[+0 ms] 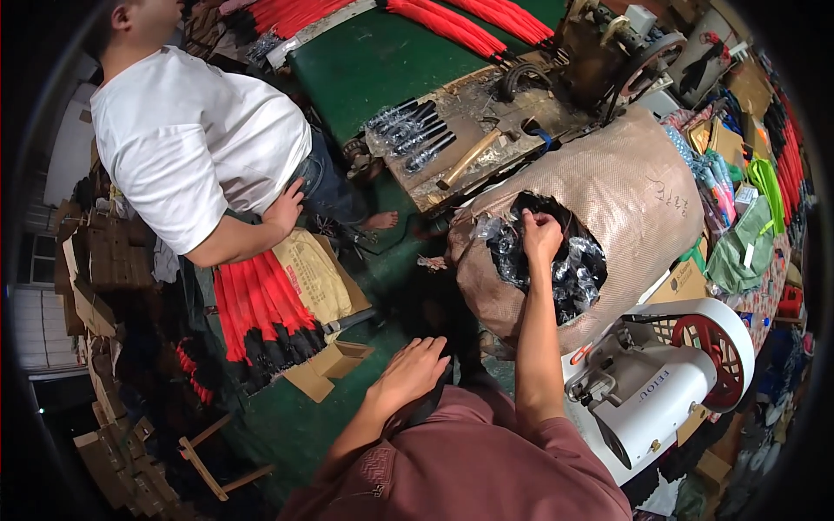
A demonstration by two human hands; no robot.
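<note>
My right hand [542, 236] is in the torn opening of a large woven sack [625, 182], its fingers bent and drawn together. What they pinch, if anything, is hidden. Crumpled clear plastic and black pieces [578, 282] fill the opening around it. My left hand [412, 369] lies with its fingers stretched out by my leg, holding nothing. Beyond the sack, several plastic-wrapped black handles [408, 130] lie on a worn wooden bench [486, 108], beside a wooden-handled hammer [469, 160].
A white sewing machine [656, 391] stands close at my right. Another person [200, 156] is at the left, above a bundle of red folded umbrellas [261, 300]. An open cardboard box [326, 369] sits on the green floor. More red umbrellas [452, 30] lie on a green table [347, 65].
</note>
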